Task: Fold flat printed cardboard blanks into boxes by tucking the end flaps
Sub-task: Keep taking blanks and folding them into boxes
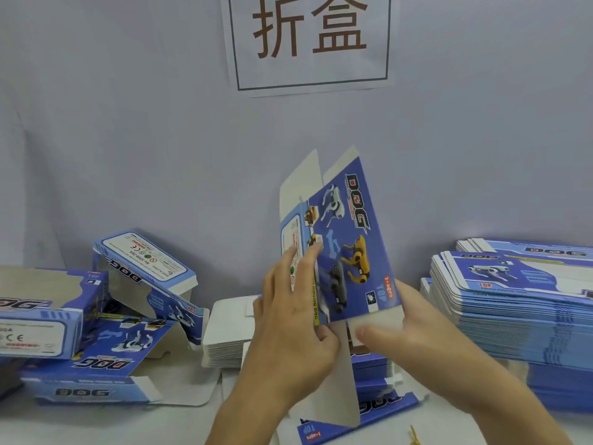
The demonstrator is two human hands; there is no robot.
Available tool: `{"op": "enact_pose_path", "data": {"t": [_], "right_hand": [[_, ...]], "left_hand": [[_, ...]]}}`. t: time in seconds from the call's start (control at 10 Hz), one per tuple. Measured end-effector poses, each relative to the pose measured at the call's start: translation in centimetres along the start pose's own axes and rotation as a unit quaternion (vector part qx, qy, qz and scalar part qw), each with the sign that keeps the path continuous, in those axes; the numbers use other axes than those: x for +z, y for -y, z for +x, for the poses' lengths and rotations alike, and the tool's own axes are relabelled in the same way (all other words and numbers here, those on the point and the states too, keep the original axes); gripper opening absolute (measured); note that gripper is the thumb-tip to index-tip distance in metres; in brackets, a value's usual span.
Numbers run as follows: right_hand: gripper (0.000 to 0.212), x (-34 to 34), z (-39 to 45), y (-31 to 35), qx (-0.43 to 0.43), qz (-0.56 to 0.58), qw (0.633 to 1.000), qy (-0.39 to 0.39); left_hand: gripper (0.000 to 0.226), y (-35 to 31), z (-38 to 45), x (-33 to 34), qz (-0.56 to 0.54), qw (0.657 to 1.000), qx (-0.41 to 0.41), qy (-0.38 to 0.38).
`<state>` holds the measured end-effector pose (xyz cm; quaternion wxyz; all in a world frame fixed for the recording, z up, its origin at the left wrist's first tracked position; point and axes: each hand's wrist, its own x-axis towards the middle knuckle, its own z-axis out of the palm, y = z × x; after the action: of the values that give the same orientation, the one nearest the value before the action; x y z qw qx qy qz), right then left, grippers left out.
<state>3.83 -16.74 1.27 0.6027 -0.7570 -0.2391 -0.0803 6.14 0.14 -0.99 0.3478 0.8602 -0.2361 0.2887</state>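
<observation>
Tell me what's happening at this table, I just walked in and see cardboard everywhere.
A person is folding printed blanks into boxes. Both hands hold one blue box upright in the middle: the left hand grips its side panel, and the right hand holds the bottom end, thumb on a white flap. Its top flaps are open. Folded boxes lie heaped on the left, and a stack of flat blanks waits on the right. A sign hangs on the wall behind.
</observation>
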Motion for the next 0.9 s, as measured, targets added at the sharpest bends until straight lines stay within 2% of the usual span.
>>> {"op": "enact_pose_path", "data": {"t": [0.1, 0.2, 0.3, 0.4, 0.5, 0.6, 0.7, 0.8, 0.9], "right_hand": [[0.036, -0.1, 0.0, 0.0, 0.031, -0.04, 0.999, 0.002], [0.04, 0.2, 0.1, 0.6, 0.048, -0.014, 0.998, 0.037], [0.05, 0.2, 0.1, 0.8, 0.059, 0.041, 0.995, 0.076], [0.061, 0.1, 0.4, 0.7, 0.065, 0.048, 0.992, 0.095], [0.05, -0.6, -0.4, 0.8, 0.056, 0.05, 0.989, 0.129], [0.046, -0.7, 0.7, 1.9, 0.057, 0.141, 0.983, 0.099], [0.042, -1.6, 0.1, 1.3, -0.011, 0.066, 0.998, -0.019], [0.036, -2.3, 0.8, 0.6, -0.017, 0.128, 0.982, -0.138], [0.044, -2.3, 1.0, 0.7, 0.035, 0.297, 0.941, -0.16]], "left_hand": [[0.095, -0.3, -0.1, 0.1, -0.013, 0.999, -0.008, -0.044], [0.084, 0.1, 0.0, 0.5, -0.006, 0.988, -0.065, -0.137], [0.078, 1.3, 0.3, 0.3, -0.017, 0.984, -0.112, -0.14], [0.076, 2.3, 0.4, 0.1, -0.067, 0.985, -0.144, -0.074], [0.07, 2.2, 0.3, 0.0, -0.028, 0.987, -0.154, -0.036], [0.07, 2.1, 0.2, -0.3, 0.011, 0.99, -0.135, -0.049], [0.073, 1.6, 0.2, -0.2, 0.024, 0.992, -0.111, -0.062], [0.079, 1.2, 0.2, 0.4, -0.02, 0.991, -0.113, -0.062], [0.079, 1.0, 0.3, 0.3, -0.137, 0.981, -0.132, -0.039]]}}
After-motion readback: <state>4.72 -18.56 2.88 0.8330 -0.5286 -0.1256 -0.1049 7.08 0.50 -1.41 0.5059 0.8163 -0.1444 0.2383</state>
